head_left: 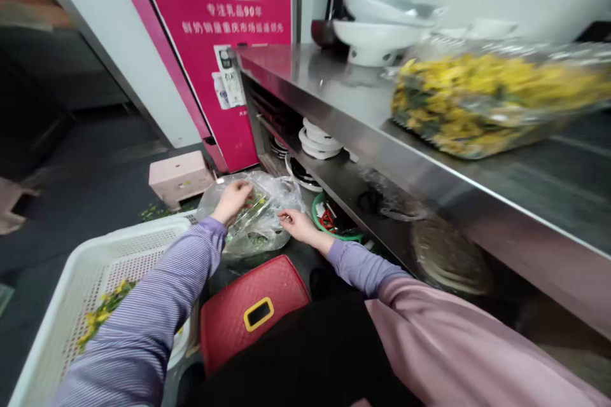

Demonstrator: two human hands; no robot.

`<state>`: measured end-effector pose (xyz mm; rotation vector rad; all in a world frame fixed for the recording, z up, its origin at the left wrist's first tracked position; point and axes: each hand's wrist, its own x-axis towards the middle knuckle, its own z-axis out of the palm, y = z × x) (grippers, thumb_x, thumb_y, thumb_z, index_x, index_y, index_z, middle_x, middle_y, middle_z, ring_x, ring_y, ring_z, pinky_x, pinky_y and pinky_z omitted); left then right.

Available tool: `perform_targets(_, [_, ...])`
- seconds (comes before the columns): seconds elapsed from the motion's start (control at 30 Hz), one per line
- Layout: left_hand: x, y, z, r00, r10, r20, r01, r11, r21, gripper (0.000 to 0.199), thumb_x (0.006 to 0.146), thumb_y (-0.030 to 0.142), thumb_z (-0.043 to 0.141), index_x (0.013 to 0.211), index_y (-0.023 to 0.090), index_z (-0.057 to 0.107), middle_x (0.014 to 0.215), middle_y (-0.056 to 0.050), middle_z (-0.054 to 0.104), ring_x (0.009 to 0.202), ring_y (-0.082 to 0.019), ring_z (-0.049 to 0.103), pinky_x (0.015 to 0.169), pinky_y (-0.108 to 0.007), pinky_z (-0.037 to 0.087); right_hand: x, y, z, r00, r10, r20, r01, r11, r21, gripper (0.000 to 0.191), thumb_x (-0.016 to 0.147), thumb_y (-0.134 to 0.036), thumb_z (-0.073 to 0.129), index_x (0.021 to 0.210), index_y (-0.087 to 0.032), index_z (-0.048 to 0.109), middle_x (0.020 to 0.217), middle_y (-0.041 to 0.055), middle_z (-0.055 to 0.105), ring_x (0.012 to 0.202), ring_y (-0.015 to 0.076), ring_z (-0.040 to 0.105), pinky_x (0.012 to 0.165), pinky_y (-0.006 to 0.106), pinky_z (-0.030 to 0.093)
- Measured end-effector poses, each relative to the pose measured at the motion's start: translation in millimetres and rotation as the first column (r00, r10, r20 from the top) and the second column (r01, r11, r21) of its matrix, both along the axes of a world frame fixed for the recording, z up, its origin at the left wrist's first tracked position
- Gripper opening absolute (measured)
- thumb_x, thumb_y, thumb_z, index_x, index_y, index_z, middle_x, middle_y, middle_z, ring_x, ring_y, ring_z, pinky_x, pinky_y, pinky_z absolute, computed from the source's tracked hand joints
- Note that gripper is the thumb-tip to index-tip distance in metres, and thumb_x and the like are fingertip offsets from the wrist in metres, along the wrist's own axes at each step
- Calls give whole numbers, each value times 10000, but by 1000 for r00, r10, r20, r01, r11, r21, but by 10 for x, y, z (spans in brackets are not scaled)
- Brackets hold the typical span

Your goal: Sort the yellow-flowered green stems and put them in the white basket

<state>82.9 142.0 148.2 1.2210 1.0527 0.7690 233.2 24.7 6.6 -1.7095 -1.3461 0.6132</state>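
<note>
My left hand [235, 201] is closed on the edge of a clear plastic box [256, 208], tilted, with green and yellow bits showing at it. Under the box lies a clear plastic bag [273, 236], spread open, with some green scraps in it. At the bag's right side is my right hand [298, 225], its thumb and fingertips drawn together; anything between them is too small to make out. To the left, a white perforated basket [90, 254] holds yellow-flowered green stems [107, 310], partly behind my left sleeve.
A red padded stool seat [252, 305] is just in front of me. A pink stool [179, 175] stands beyond the basket. On the right, a steel counter [334, 86] carries stacked white bowls [382, 38] and bagged yellow flowers [482, 102]. Below are plates [319, 140] and a green basket [352, 237].
</note>
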Motion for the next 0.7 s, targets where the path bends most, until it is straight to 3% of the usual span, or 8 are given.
perform_targets(0.07, [382, -294, 726, 976, -217, 27, 192, 910, 368, 433, 769, 293, 795, 1166, 197, 652, 1003, -66, 708, 821, -167, 701, 629, -225, 560, 100, -230, 348, 996, -88, 10, 84, 980, 180, 261, 825, -109, 592, 1061, -163, 690, 983, 67, 698, 720, 147, 628, 748, 313, 556])
perform_targets(0.13, [783, -645, 1418, 938, -330, 108, 227, 819, 527, 530, 804, 397, 781, 1276, 230, 607, 1152, -94, 684, 1004, -219, 701, 777, -292, 594, 158, -549, 710, 991, -120, 62, 87, 919, 385, 297, 842, -134, 559, 1117, -165, 667, 1062, 94, 678, 753, 152, 636, 740, 320, 569])
perform_targets(0.2, [1169, -953, 1947, 920, -361, 153, 234, 820, 522, 452, 869, 450, 726, 1230, 204, 615, 1126, -116, 675, 1081, -259, 686, 850, -332, 582, 173, -922, 1061, 981, -159, 108, 71, 820, 568, 324, 868, -152, 541, 1178, -178, 631, 1124, 111, 645, 777, 154, 649, 696, 312, 582])
perform_targets(0.27, [1521, -1161, 2247, 927, -336, 165, 251, 885, 393, 362, 907, 442, 687, 1118, 154, 629, 1024, -130, 665, 1104, -291, 676, 880, -361, 566, 165, -1305, 1381, 955, -254, 152, 59, 666, 743, 421, 888, -135, 533, 1302, -197, 574, 1225, 137, 591, 854, 169, 660, 717, 327, 602])
perform_targets(0.33, [1825, -1271, 2340, 935, -308, 175, 257, 930, 264, 281, 922, 399, 667, 1033, 145, 625, 914, -122, 667, 1054, -290, 685, 857, -366, 564, 149, -1639, 1655, 895, -396, 208, 39, 533, 845, 545, 887, -144, 569, 1420, -231, 499, 1329, 162, 540, 1146, 257, 628, 863, 408, 609])
perform_targets(0.4, [2060, -1319, 2313, 935, -292, 203, 258, 950, 177, 179, 928, 330, 639, 953, 153, 623, 810, -97, 660, 962, -272, 694, 810, -357, 562, 128, -1868, 1881, 826, -521, 215, 53, 452, 890, 685, 884, -169, 576, 1534, -255, 377, 1476, 182, 445, 1382, 330, 490, 1029, 525, 541])
perform_targets(0.53, [2244, -1380, 2217, 937, -185, 296, 169, 982, 79, 103, 880, 137, 574, 781, 159, 591, 621, -39, 579, 695, -192, 648, 668, -287, 526, 91, -1932, 2226, 777, -611, 153, 159, 426, 891, 886, 897, -202, 527, 1649, -244, 61, 1675, 199, 160, 1564, 370, 231, 1147, 626, 410])
perform_targets(0.7, [1903, -1613, 2224, 933, -129, 335, 80, 984, 156, 218, 781, 22, 581, 633, 162, 504, 477, 38, 439, 446, -68, 402, 509, -195, 407, 171, -1740, 2524, 685, -723, 88, 289, 381, 878, 1006, 896, -215, 532, 1650, -176, -133, 1701, 223, 42, 1591, 397, 118, 1190, 666, 315])
